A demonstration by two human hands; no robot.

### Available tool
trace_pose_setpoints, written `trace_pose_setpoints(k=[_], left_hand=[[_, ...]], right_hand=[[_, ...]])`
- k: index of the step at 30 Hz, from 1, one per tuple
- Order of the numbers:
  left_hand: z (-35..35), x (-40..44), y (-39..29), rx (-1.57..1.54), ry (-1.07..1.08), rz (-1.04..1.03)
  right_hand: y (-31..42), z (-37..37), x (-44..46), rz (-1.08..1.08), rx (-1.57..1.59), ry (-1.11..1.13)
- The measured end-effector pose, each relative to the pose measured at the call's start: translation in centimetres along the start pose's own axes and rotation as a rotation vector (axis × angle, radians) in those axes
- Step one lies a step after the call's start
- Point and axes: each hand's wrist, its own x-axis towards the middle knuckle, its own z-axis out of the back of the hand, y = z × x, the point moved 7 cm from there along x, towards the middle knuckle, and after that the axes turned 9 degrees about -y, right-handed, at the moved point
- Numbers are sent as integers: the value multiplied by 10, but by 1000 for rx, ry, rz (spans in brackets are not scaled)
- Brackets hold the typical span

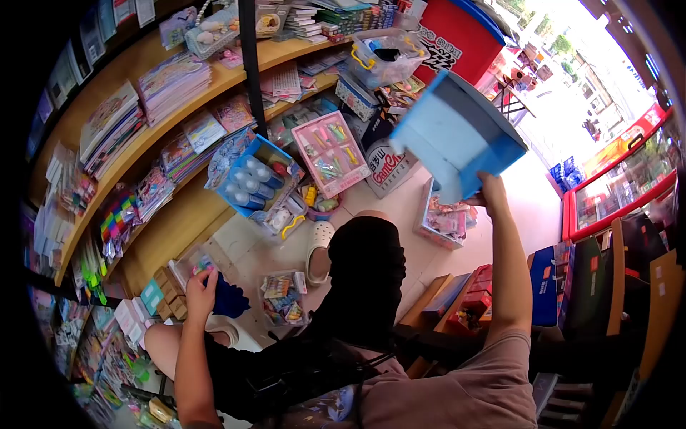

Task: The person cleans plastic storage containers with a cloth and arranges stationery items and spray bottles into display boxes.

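Note:
My right hand (489, 193) grips the lower right edge of a blue open-topped box (464, 136), held up and tilted so its pale inside shows. On the left, my left hand (202, 287) is closed, low before the shelf, with a bunched dark blue cloth (231, 297) hanging from its fingers. Close behind that hand is a clear plastic container (201, 262), its contents hard to make out. Small brown boxes (170, 292) stand just left of it.
Curved wooden shelves (171, 107) hold notebooks and stationery. On the floor are a blue bin of bottles (254, 179), a pink boxed set (331, 154), a clear tub of packets (284, 299) and another tub (443, 218). A red-framed glass cooler (618, 186) stands at right.

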Motion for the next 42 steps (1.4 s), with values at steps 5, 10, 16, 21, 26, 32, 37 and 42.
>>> trace_pose_setpoints(k=[5,10,16,21,26,32,37,42], left_hand=[[-9,-1,28,37,23,72],[-6,-10,65,133,39,147],[12,-26,92,296,-37,229],[25,-38,104,380,-32,375],[28,-39,99,443,-38,406],[12,-27,96,426,-15,411],[-3,-15,83,421,30,361],[-10,-12,79,382,22,313]], right_hand=[[-128,59,57,-243,132,-184],[-284,84,104,-317,109,-512],[-331,84,126,-291,-130,-803],[-426,72,163,-318,-387,-867],[-438,24,134,-612,-168,-634],[-437,28,136,-622,-123,-435],[-403,41,128,-707,-239,-372],[-363,54,146,-545,-384,-353]])
